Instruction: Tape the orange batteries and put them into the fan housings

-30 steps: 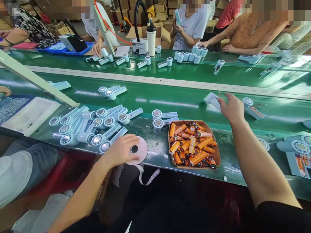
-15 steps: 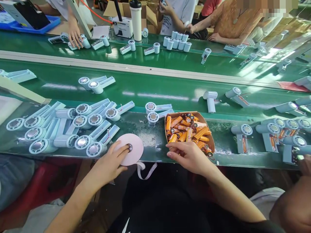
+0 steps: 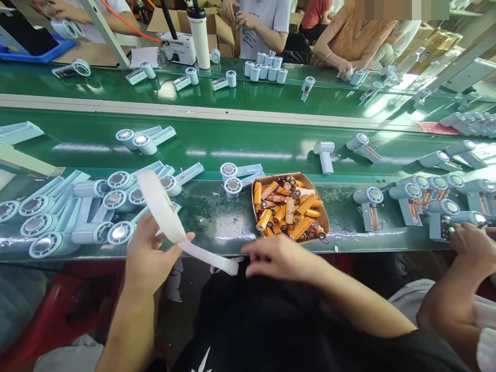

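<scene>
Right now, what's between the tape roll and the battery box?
Head view: two blue housings on the green bench, left of the battery box. Nearer the camera, a loose strip off the tape roll runs toward the right hand.

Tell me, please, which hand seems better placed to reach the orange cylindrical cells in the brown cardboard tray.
Probably the right hand: it is close to the cells in the tray, while the left hand is farther away and holds the flat, round white tape roll.
</scene>
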`<state>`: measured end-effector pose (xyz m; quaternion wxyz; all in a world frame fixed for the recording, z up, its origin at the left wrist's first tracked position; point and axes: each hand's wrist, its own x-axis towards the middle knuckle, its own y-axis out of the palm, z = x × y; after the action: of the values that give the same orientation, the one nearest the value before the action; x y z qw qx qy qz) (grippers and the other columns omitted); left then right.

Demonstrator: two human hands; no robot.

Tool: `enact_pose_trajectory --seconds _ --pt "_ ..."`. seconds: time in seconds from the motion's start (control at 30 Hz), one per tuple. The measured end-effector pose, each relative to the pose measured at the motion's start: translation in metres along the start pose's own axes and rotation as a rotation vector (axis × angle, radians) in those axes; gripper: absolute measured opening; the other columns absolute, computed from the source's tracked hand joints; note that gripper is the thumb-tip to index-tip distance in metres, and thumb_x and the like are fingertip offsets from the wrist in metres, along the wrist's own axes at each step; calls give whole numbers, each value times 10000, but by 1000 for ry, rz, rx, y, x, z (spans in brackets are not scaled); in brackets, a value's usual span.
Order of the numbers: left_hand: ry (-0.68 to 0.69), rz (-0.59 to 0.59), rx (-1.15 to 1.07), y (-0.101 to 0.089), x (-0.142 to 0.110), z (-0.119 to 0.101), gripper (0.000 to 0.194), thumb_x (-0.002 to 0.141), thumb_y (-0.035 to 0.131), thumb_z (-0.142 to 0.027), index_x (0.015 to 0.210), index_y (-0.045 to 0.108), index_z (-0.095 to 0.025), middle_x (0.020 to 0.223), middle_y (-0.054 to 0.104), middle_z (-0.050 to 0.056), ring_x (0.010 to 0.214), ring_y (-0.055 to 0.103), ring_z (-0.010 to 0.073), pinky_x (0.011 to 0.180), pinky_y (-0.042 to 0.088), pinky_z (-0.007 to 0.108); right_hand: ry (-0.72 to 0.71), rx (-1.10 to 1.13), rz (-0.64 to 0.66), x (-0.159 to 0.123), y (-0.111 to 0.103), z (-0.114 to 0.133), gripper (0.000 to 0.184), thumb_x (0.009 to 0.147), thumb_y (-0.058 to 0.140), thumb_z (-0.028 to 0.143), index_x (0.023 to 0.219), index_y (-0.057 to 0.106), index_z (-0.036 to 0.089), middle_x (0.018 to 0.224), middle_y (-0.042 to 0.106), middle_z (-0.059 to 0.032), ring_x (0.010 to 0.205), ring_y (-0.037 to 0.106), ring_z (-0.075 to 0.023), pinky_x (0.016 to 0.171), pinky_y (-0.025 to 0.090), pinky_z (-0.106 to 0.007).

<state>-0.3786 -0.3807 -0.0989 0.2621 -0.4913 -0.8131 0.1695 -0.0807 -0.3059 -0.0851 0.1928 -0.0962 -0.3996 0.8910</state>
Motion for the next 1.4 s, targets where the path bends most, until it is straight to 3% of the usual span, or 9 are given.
enact_pose_trajectory --seconds 0.1,0.17,0.37,0.57,0.77,0.93,1.17,1.3,1.4 --pt "184 125 73 13 -5 1 419 875 801 -428 1254 710 -274 1326 702 87 1340 632 361 1026 641 508 19 -181 -197 2 -33 -32 293 1015 669 197 1301 735 201 1251 799 -132 1041 753 -271 982 602 -433" --pt "343 161 173 22 -9 -2 343 880 773 -307 1213 701 -270 1259 718 86 1389 575 380 1121 570 573 6 -152 -252 4 -41 -43 227 1012 639 189 1186 777 235 1177 827 -96 1019 768 -272 995 616 -460" --pt "558 216 388 32 -15 -16 503 806 636 -30 1258 683 -247 1224 730 103 1355 531 379 1110 548 561 191 242 -951 -9 -24 -28 205 998 693 348 1182 690 259 1202 834 -98 1035 826 -265 844 703 -399" --pt "649 259 411 40 -17 -19 480 816 615 -7 1246 709 -199 1187 744 115 1321 515 364 1050 573 504 133 72 -1066 -20 -14 -22 175 935 767 272 1076 663 271 1213 831 -115 1124 809 -316 941 707 -489" --pt "683 299 402 47 -20 -20 505 836 633 -10 1297 711 -202 1190 740 113 1334 497 362 1039 569 490 -61 62 -1143 -13 -10 -23 284 915 762 105 1145 686 254 1231 829 -101 1080 823 -296 916 719 -451" --pt "693 325 397 49 -20 -21 519 840 617 -2 1312 700 -201 1213 736 105 1337 477 367 1034 574 488 -41 217 -1398 -1 -3 -17 232 935 768 139 1124 688 249 1134 845 -92 1132 807 -301 897 710 -411" --pt "646 266 469 43 -18 -2 523 792 587 39 1257 688 -177 1186 734 114 1277 511 360 1000 570 468 41 417 -1803 -25 -52 -30 190 852 845 226 984 709 240 1019 822 -4 874 815 -179 805 674 -311" --pt "601 108 450 52 -18 24 406 857 668 -61 1242 655 -190 1167 713 131 1213 568 362 1011 553 530 90 622 -1729 -83 -82 -48 210 787 873 295 965 779 232 832 794 17 660 751 -132 580 601 -212" --pt "555 27 345 62 -24 49 385 899 755 -188 1265 638 -209 1201 679 150 1230 586 403 1060 490 659 368 769 -1460 -140 -57 -49 368 778 921 503 961 799 207 759 788 -14 611 744 -163 572 614 -254"
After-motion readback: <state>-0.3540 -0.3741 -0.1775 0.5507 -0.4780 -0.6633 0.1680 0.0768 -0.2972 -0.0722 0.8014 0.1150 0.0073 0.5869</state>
